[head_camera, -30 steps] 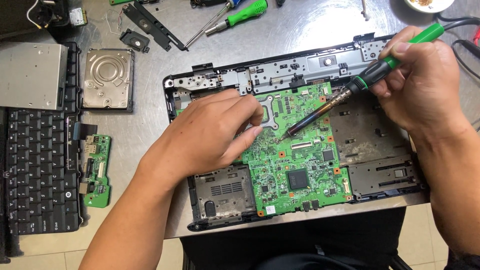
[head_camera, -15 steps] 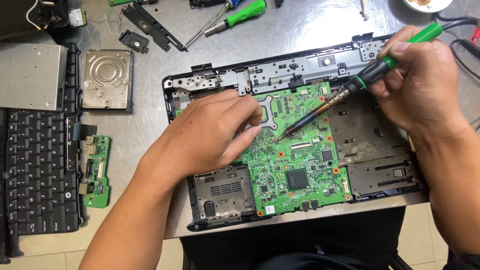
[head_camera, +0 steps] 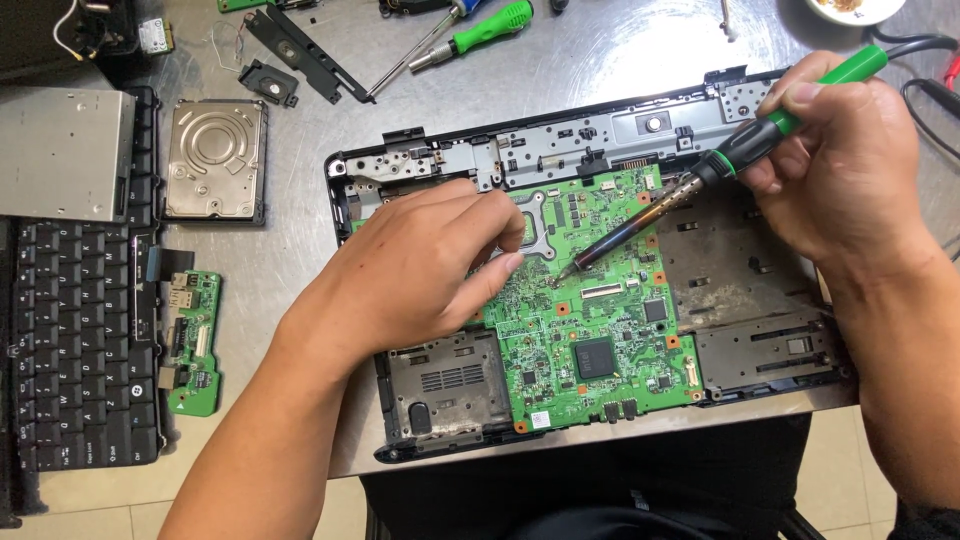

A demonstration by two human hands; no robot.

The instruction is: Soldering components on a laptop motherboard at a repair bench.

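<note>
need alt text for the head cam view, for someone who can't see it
A right hand holds a green-handled soldering iron with its tip on a green laptop motherboard, while the left hand rests flat on the board. The opened laptop base lies on a metal table, with a hard drive and keyboard to the left.

The left hand (head_camera: 420, 270) lay flat over the left part of the green circuit board (head_camera: 600, 330) and blocked any way in from that side. The soldering iron (head_camera: 700, 190), held by the right hand (head_camera: 840, 170), crossed the upper right of the board at a slant. The lower half of the board was uncovered. On the metal table (head_camera: 300, 250), bare room was between the hard drive (head_camera: 215, 160) and the laptop base (head_camera: 720, 110).
</note>
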